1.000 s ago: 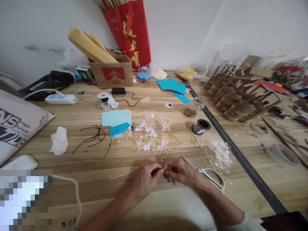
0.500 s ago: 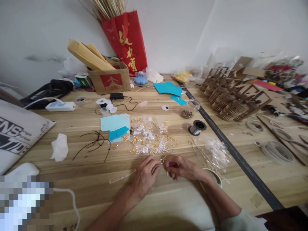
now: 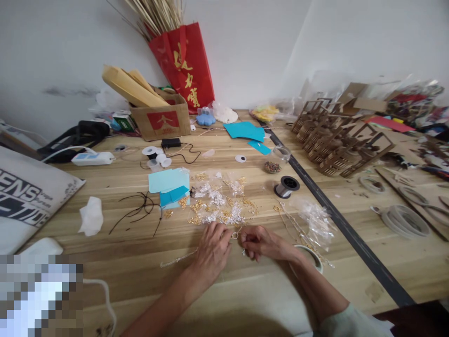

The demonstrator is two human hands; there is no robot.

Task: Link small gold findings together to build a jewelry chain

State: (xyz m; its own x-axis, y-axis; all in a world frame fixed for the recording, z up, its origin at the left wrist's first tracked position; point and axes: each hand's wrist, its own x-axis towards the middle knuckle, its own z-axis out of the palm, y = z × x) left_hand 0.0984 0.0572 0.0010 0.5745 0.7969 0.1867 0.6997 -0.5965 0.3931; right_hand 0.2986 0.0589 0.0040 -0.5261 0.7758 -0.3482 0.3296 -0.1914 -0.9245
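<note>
A thin silver chain [image 3: 178, 259] lies on the table and runs in under my left hand [image 3: 213, 248]. That hand is palm down, its fingers curled together over the chain, the fingertips hidden. Between my two hands sits a small open ring-shaped charm [image 3: 235, 236], close to the left fingertips. My right hand [image 3: 257, 242] is pinched closed just right of the charm; a small shiny end of chain shows below its fingers. Just beyond the hands are heaps of silver findings [image 3: 235, 214] and gold findings [image 3: 196, 206], partly on small plastic bags.
A wire spool [image 3: 286, 187] and a tub of beads [image 3: 272, 167] stand beyond my right hand. Other chains [image 3: 287, 216], crumpled clear bags [image 3: 315, 224] and a tape roll [image 3: 312, 256] lie right. Black cords [image 3: 140, 208] and blue cards [image 3: 168, 180] are left; wooden lanterns [image 3: 336, 145] stand back right.
My left hand has turned more palm down, and its fingers have shifted slightly away from me and to the left. The right hand stays nearly still. The view has moved slightly.
</note>
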